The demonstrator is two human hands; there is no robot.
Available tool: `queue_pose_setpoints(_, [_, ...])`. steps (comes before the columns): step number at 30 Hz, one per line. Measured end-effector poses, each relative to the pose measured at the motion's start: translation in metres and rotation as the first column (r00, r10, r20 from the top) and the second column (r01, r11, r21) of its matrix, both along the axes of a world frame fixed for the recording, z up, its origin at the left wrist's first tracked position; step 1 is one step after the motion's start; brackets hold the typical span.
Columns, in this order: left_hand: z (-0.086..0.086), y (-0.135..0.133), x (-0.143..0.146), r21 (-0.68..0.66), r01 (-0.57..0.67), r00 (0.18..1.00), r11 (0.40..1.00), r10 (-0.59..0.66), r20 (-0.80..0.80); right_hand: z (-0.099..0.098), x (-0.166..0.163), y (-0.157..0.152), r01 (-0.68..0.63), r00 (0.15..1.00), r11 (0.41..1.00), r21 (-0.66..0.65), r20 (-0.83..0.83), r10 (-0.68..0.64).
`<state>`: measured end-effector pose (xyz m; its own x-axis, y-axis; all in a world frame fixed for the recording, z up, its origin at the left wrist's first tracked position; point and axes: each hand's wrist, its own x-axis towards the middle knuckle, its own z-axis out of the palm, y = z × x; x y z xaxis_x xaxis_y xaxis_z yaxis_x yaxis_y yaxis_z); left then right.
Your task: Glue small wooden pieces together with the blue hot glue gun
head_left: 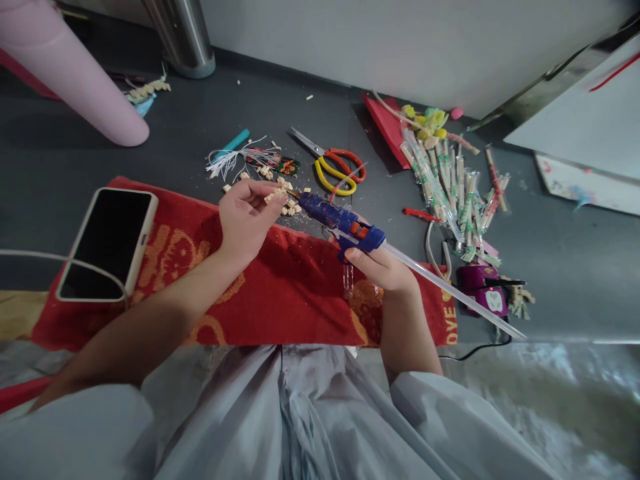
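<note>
My right hand [376, 268] is wrapped round a blue hot glue gun [327, 212], its nozzle pointing left. A long clear glue stick [453, 289] runs out of the gun's back end toward the lower right. At the nozzle tip, my left hand [251, 215] pinches a small cluster of pale wooden pieces [275, 195] between thumb and fingers; the cluster's exact shape is partly hidden. More loose pale pieces [290, 209] lie under and behind the fingertips. Just beyond are white strings [235, 162] and scissors [334, 165] with red and yellow handles.
A red towel [300, 287] covers the table's front edge, with a phone [109, 243] on its left part. Plastic-wrapped sticks [453, 180] lie at right near a purple box [483, 291]. A pink cylinder [85, 73] and a metal leg [183, 37] stand at back left.
</note>
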<state>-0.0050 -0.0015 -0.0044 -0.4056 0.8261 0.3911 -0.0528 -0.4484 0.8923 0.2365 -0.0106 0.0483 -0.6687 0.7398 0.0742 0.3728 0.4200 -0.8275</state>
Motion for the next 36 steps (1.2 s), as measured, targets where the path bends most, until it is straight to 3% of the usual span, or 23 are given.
queue_pose_setpoints(10, [0.004,-0.001,0.001,-0.034,0.009,0.998,0.999,-0.007,0.058,-0.007,0.008,-0.002,0.025,0.999,0.999,-0.044,-0.031,-0.027])
queue_pose_setpoints(22, [0.001,-0.003,0.000,-0.068,0.027,1.000,0.997,-0.027,-0.001,-0.012,0.014,-0.002,0.082,0.996,0.995,-0.063,-0.042,-0.085])
queue_pose_setpoints(30, [0.001,-0.003,0.001,-0.027,0.039,0.998,0.999,-0.038,0.059,0.004,0.019,-0.003,0.136,0.985,0.984,-0.114,-0.087,-0.146])
queue_pose_setpoints(33, [0.001,-0.003,0.001,-0.056,0.043,0.999,0.998,-0.041,0.025,0.007,0.033,0.002,0.271,0.960,0.962,-0.036,-0.060,-0.273])
queue_pose_setpoints(36, [0.002,-0.005,0.002,-0.052,0.051,0.999,0.997,-0.051,0.000,0.000,0.049,0.013,0.384,0.911,0.904,0.188,0.085,-0.404])
